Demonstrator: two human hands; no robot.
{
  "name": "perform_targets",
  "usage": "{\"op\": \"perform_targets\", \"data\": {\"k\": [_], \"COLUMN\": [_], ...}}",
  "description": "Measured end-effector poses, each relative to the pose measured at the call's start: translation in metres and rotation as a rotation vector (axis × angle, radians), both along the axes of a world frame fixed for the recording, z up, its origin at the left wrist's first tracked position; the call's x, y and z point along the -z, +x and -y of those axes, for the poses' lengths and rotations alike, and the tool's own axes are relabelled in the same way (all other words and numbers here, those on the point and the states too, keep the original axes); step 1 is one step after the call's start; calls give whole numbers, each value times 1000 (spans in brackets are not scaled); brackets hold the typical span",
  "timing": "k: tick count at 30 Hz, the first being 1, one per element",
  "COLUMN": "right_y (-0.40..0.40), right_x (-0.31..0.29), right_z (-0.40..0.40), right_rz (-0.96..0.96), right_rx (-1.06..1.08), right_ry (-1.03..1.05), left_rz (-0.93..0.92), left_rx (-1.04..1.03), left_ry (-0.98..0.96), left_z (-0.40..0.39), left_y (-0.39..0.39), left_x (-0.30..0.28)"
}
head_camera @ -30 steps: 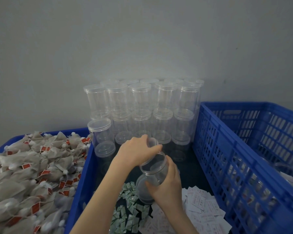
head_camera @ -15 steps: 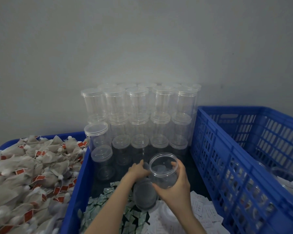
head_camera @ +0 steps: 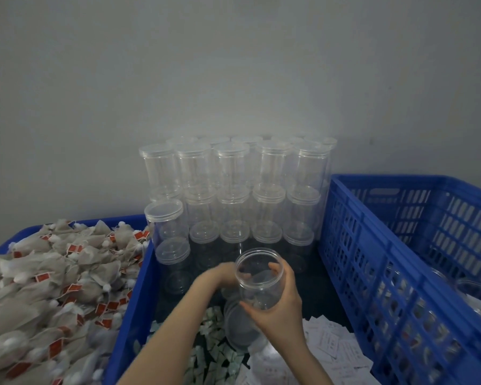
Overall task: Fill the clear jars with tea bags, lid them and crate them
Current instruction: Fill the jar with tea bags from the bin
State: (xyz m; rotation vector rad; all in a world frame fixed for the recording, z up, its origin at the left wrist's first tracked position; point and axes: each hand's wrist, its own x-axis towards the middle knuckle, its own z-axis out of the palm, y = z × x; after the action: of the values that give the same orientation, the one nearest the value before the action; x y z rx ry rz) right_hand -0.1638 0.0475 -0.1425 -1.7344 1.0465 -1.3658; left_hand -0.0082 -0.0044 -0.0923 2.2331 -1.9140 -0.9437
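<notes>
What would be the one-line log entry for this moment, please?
right hand: grips open jar, upright, empty | left hand: behind jar, blurred, grasp unclear | lid: lying below jar | tea bags: untouched in left crate

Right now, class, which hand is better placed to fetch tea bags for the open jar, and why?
Left. The right hand grips the open jar; the left hand holds nothing visible and lies nearer the tea bags.
</notes>
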Motion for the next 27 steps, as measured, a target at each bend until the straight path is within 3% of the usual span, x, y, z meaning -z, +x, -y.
{"op": "perform_targets", "data": {"k": [5,10,13,15,18,22,27], "right_y": [29,69,89,100,110,113,112], "right_x": [-12,-12,-13,-14,-12,-8,-7], "right_z": [-14,-40,-54,-63,-72,-76,-72], "right_rz": [49,37,10,0,-13,-58,-65], "right_rx": [-95,-286,-352,-400,-425,-421,-414], "right_ry": [6,33,26,44,40,49,61], "left_rz": [31,48,316,532,569,721,790], "left_rx": [130,-21,-197,-279,-383,-319,-355], "left_ry": [54,-162,-276,-254,-237,-337,-381], "left_z": [-31,-85,-110,-120,-125,-117,-107], "left_y": [46,122,167,186,197,199,203], "left_x": [-65,-99,-81,-58,-21,16,23]}}
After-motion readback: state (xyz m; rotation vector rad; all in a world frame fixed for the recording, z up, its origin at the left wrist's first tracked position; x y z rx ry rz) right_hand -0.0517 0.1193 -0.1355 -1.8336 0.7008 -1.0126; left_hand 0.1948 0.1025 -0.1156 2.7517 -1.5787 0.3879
